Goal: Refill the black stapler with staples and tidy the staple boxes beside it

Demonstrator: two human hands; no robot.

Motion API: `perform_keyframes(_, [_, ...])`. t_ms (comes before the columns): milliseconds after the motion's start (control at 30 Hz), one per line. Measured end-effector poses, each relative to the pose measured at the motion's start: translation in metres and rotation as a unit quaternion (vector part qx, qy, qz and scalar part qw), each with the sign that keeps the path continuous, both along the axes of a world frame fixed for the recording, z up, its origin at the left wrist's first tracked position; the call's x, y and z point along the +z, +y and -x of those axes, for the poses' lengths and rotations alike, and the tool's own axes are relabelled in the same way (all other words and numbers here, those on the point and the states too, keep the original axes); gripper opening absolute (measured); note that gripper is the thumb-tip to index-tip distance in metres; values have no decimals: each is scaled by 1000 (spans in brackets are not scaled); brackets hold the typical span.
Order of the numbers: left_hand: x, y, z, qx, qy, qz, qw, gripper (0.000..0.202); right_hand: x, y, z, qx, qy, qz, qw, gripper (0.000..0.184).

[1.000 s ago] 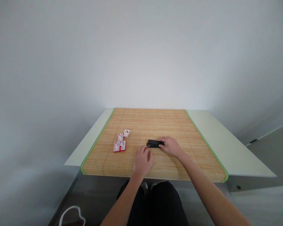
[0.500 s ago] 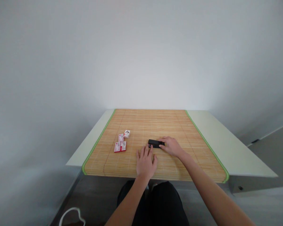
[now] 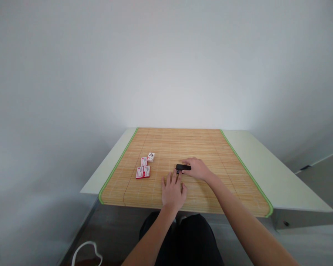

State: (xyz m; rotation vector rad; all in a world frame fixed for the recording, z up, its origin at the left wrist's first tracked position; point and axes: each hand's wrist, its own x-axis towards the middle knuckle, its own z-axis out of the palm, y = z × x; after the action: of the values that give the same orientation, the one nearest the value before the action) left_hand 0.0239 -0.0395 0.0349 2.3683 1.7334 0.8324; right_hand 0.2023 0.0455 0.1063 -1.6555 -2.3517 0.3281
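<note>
A small black stapler (image 3: pixel 182 167) lies near the middle of a bamboo mat (image 3: pixel 183 147). My right hand (image 3: pixel 198 169) is curled over its right end and holds it. My left hand (image 3: pixel 173 190) lies flat on the mat with fingers spread, its fingertips just touching the stapler's left end. Several little red and white boxes (image 3: pixel 144 168) sit on the mat to the left, apart from both hands.
The mat has a green border and covers most of a pale table (image 3: pixel 255 155) set against a white wall. The table's near edge runs just in front of my knees. A white cord loop (image 3: pixel 86 253) lies on the floor at the lower left.
My left hand went from loosely curled to flat with fingers spread and slid toward the stapler. My right hand closed further over the stapler, which shifted slightly.
</note>
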Motion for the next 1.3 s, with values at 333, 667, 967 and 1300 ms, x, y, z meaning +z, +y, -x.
perform_keyframes(333, [1,1,1,5,2,2,1000,63,37,23,23,73,-43,4,996,20])
perform_keyframes(667, [0,1,0,5,-4,-8,1000,60,63,-9,-55,44,-7,-51,998,27])
perform_keyframes(967, [-1,1,-1,7,-14,-11,1000,60,-1,-34,-135,-87,117,-24,989,36])
perform_keyframes(1300, [0,0,-1,11,-8,-14,1000,62,-70,-55,-131,-172,326,-6,930,44])
